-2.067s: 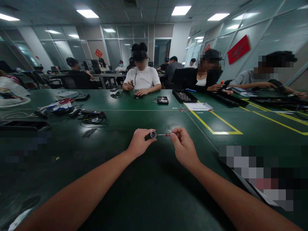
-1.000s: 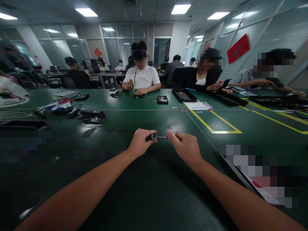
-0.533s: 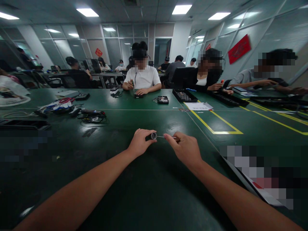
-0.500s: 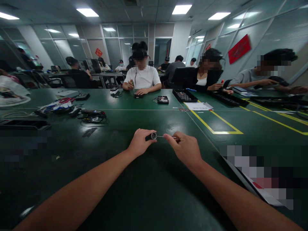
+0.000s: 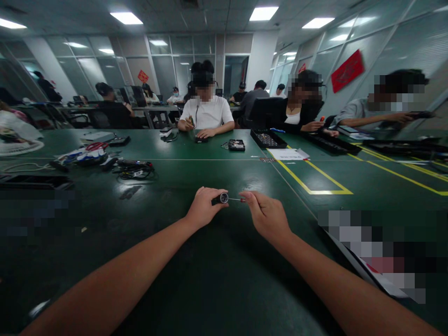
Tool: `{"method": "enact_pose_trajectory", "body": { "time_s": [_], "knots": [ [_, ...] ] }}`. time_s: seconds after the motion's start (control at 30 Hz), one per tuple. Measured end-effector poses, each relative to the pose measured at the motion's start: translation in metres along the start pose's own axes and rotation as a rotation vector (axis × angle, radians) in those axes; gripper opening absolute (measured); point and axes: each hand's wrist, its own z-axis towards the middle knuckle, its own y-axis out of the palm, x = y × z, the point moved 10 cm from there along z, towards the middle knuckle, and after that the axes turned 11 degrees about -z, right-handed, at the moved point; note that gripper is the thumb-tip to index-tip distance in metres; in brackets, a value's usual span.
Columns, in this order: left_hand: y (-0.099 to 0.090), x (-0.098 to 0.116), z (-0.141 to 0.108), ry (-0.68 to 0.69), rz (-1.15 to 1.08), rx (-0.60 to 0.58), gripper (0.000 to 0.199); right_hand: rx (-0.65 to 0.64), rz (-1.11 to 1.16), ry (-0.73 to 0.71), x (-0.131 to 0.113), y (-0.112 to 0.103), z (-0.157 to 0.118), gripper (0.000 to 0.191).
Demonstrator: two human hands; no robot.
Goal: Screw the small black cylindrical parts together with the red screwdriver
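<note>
My left hand [image 5: 203, 206] grips a small black cylinder [image 5: 224, 198] between thumb and fingers. Its round silver-rimmed end faces me, and what sort of part it is I cannot make out. From the right, the thin metal shaft of a screwdriver [image 5: 235, 200] reaches the cylinder's side. The fingers of my right hand [image 5: 269, 212] are closed around the screwdriver's handle, of which only a bit of red shows. Whether the tip sits in a screw is too small to tell. Both hands are just above the green table [image 5: 217, 280].
A heap of cables [image 5: 135, 169] lies at the left, with a black tray [image 5: 35, 181] beyond my left forearm. At the right are a sheet-like item [image 5: 381, 275], partly blurred, and yellow tape lines [image 5: 329, 192]. Across the table, a person in a white shirt [image 5: 210, 112] works near a parts tray [image 5: 268, 138].
My right hand's fingers have shifted on the screwdriver, raised and slightly straighter, now showing red on the handle. My left hand and the cylinder stay in place.
</note>
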Motion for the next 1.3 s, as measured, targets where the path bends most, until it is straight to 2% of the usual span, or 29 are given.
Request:
{"method": "enact_pose_trajectory", "body": {
  "time_s": [0.1, 0.23, 0.3, 0.4, 0.5, 0.63, 0.73, 0.83, 0.9, 1.0, 1.3],
  "knots": [
    [0.001, 0.003, 0.0, 0.013, 0.006, -0.013, 0.032, 0.028, 0.027, 0.041, 0.006, 0.0, -0.002, 0.032],
    [-0.001, 0.003, 0.0, 0.007, 0.009, 0.006, 0.032, 0.055, 0.101, 0.009, 0.005, -0.002, -0.003, 0.023],
    [-0.001, 0.002, 0.0, 0.005, 0.002, 0.008, 0.033, 0.016, 0.108, 0.002, 0.003, 0.0, -0.003, 0.019],
    [0.0, 0.001, 0.0, 0.0, -0.006, 0.005, 0.034, -0.059, 0.078, 0.026, 0.003, 0.006, -0.003, 0.024],
    [-0.001, -0.001, 0.0, -0.004, 0.001, 0.012, 0.033, -0.048, 0.122, 0.084, 0.008, 0.008, -0.004, 0.023],
    [-0.001, -0.003, 0.0, -0.014, 0.007, 0.007, 0.034, 0.046, 0.378, 0.187, 0.024, 0.012, -0.003, 0.018],
    [-0.005, 0.004, 0.0, 0.031, 0.033, 0.031, 0.035, 0.061, 0.628, 0.321, 0.045, 0.024, 0.0, 0.029],
    [-0.009, 0.01, -0.001, 0.068, 0.112, 0.063, 0.038, 0.152, 0.797, 0.486, 0.071, 0.029, 0.0, 0.035],
    [-0.005, 0.003, 0.0, 0.013, 0.138, 0.026, 0.036, 0.195, 0.774, 0.516, 0.079, 0.027, 0.0, 0.037],
    [0.0, -0.007, 0.0, -0.067, 0.127, -0.018, 0.034, 0.203, 0.695, 0.502, 0.079, 0.025, -0.001, 0.038],
    [0.003, -0.001, -0.002, -0.038, 0.088, -0.019, 0.034, 0.134, 0.568, 0.352, 0.052, 0.017, 0.002, 0.032]
  ]
}}
